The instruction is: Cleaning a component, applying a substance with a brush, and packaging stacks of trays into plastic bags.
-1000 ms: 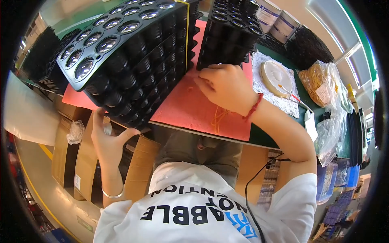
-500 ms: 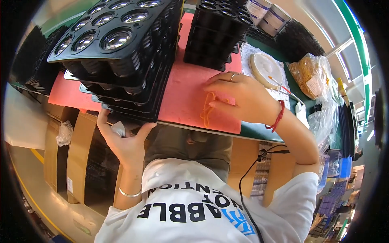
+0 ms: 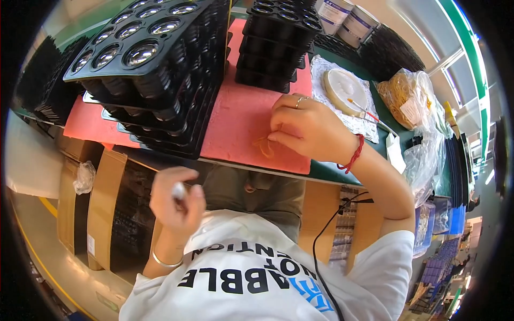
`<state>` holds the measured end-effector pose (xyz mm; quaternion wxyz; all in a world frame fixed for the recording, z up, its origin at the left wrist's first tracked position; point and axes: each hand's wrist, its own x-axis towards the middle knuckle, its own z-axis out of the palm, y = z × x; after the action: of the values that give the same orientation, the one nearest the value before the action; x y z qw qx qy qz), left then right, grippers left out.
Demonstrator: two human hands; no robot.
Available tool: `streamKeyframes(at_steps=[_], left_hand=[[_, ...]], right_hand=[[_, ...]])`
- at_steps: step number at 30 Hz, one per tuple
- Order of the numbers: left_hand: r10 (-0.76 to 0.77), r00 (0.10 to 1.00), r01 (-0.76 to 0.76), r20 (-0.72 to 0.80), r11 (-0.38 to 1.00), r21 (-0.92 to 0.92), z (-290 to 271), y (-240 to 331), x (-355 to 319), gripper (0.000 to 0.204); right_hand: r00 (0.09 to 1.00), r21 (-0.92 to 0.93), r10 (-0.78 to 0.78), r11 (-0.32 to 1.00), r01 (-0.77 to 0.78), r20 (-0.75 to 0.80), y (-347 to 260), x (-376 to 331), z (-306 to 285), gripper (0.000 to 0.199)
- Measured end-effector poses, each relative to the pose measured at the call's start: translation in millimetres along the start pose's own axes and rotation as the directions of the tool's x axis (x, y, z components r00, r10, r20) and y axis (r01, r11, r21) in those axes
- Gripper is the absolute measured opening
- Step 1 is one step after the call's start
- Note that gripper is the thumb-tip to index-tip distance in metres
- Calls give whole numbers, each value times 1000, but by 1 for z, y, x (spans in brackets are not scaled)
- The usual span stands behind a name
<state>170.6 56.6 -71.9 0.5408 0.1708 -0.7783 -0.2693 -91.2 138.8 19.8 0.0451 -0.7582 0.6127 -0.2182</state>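
My right hand (image 3: 313, 125) is over the pink mat (image 3: 241, 112), thumb and fingers pinched together on a thin orange rubber band (image 3: 263, 147) that hangs in a loose loop. My left hand (image 3: 178, 200) is below the table's front edge, curled and smeared by motion, with a small white piece (image 3: 179, 190) showing between its fingers; its kind is unclear. Beyond it on the mat rises a tall stack of black plastic trays (image 3: 176, 115), whose top cups hold shiny round lens-like pieces (image 3: 140, 53). A narrower stack of black trays (image 3: 267, 67) stands farther back.
Right of the mat, a round white dish (image 3: 345, 91) sits on crumpled paper, a thin red-tipped brush (image 3: 369, 114) across its edge. Behind are two tins (image 3: 357, 25) and a bag of rubber bands (image 3: 405, 96). Cardboard boxes (image 3: 107, 208) stand under the table.
My left hand has come away from the tray stack's near lower edge, down toward my body. My right hand has stayed near its spot, its pinch closer, the rubber band still hanging from it.
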Motion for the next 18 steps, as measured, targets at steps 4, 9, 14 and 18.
streamKeyframes(at_steps=[4, 9, 14, 18], left_hand=[[-43, 982, 75, 186, 983, -168, 24, 17, 0, 18], [-151, 935, 214, 321, 962, -172, 29, 26, 10, 15], [-202, 882, 298, 426, 939, -171, 30, 26, 13, 12], [-241, 842, 368, 482, 911, -188, 33, 30, 12, 12]], right_hand=[[1000, -19, -19, 1000, 19, -13, -1, -1, 3, 12], [1000, -71, 24, 997, -25, -15, -7, -8, 4, 10], [994, -42, 104, 994, -106, -47, -12, -14, 4, 8], [994, -52, 105, 993, -106, -35, -12, -14, 3, 8]])
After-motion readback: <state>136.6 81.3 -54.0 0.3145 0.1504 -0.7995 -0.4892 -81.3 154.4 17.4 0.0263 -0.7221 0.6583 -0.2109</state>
